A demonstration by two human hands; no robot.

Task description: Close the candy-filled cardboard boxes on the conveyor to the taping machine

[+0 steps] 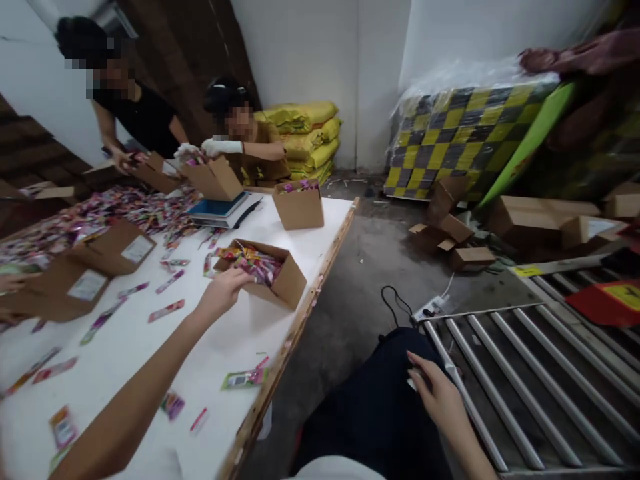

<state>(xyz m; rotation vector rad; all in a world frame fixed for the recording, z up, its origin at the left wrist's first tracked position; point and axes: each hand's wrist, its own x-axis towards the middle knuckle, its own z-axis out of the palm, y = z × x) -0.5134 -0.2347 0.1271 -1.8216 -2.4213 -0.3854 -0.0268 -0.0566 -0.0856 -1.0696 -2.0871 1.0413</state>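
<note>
Cardboard box (290,283), open-topped and loaded with small bright packets (263,267), near the wood-trimmed right edge of a white counter (205,360). At its near left side, the left hand (230,285), arm outstretched over the counter; fingers bent at rim and packets, with no telling whether gripping anything. Low by dark trousers (370,407), beside a roller conveyor (525,390), the right hand (437,393), fingers loosely curled; a small pale sliver (411,385) near the tips, held or not impossible to tell. Just beyond the box, a second box (303,210) of packets, upright and apart. Farther back, on a blue-topped scale (225,212), a third carton (215,179) under the white-gloved hands (223,146) of a co-worker; alongside, another co-worker (143,117) in black, over a further carton (153,173). Toward the far left, a heap of packets (135,200); nearer, cardboard with white labels (55,283), with another person's hand (17,283) against it. Across the white surface, scattered loose packets (167,311). Behind, stacked yellow sacks (310,137).
</note>
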